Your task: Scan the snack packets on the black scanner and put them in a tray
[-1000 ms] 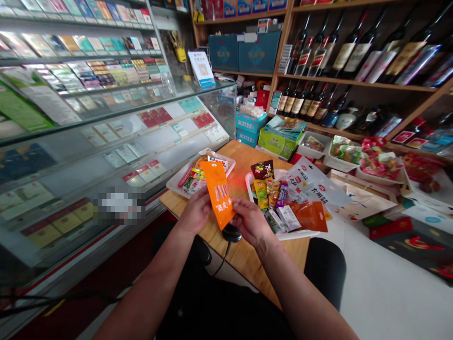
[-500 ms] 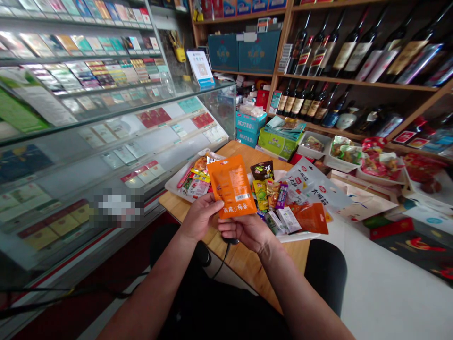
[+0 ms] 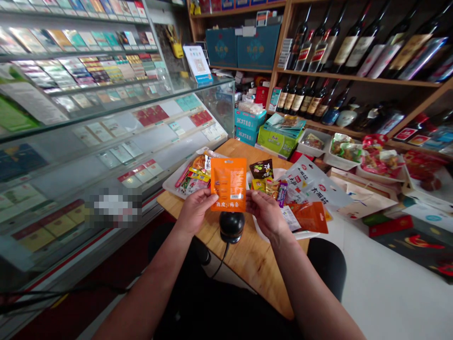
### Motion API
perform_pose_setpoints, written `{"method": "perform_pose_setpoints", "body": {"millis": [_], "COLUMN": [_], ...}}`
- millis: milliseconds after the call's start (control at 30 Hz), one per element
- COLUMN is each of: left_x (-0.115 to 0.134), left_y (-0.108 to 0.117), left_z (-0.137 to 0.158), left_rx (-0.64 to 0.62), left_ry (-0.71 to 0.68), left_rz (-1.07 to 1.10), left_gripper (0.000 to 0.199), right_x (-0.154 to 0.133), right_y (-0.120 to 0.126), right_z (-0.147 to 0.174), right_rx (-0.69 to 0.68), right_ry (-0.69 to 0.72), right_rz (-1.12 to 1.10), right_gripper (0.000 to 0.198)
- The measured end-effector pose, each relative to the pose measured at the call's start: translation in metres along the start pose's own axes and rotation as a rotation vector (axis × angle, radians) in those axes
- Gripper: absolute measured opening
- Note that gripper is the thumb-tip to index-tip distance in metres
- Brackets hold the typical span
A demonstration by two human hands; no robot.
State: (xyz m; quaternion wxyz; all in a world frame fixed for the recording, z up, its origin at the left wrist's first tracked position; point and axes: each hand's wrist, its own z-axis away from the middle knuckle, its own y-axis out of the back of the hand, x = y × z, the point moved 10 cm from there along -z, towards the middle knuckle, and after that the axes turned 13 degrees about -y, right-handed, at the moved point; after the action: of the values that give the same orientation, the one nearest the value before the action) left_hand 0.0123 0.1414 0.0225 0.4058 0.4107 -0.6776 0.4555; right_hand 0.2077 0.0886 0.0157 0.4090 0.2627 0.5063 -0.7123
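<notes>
The left hand point(image 3: 196, 210) pinched the lower left edge of the orange packet point(image 3: 229, 177) and the right hand point(image 3: 267, 212) its right edge, holding it up near the black corded device point(image 3: 231, 225). Its handling seemed unfinished: the packet was not yet set down. Other packets lay in the left tray point(image 3: 170, 183) and right tray point(image 3: 264, 231) on the wooden table point(image 3: 262, 269); how many were done could not be told. The packet's far side was hidden, and pixelation masked part of the glass counter point(image 3: 152, 137).

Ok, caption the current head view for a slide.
Left hand and right hand hold a flat, printed orange pouch above a light-brown wooden table.
</notes>
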Motion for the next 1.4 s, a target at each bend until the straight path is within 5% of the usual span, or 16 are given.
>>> {"method": "perform_pose_setpoints", "body": {"millis": [600,1000,1400], "left_x": [0.0,-0.022,-0.05], "left_y": [0.014,0.014,0.025], "left_z": [-0.029,-0.031,-0.026], "left_rx": [-0.049,-0.115,-0.126], "left_ry": [-0.164,-0.152,-0.131], "left_rz": [-0.378,-0.628,-0.8], "left_gripper": [0.02,0.023,0.027], "right_x": [-0.035,0.005,0.011], "right_y": [-0.001,0.036,0.038], "right_z": [-0.048,-0.086,-0.079], "right_rx": [0.146,0.239,0.261], "right_ry": [0.296,0.195,0.194], "right_rz": [0.592,0.724,0.825], "right_gripper": [0.036,0.032,0.029]}}
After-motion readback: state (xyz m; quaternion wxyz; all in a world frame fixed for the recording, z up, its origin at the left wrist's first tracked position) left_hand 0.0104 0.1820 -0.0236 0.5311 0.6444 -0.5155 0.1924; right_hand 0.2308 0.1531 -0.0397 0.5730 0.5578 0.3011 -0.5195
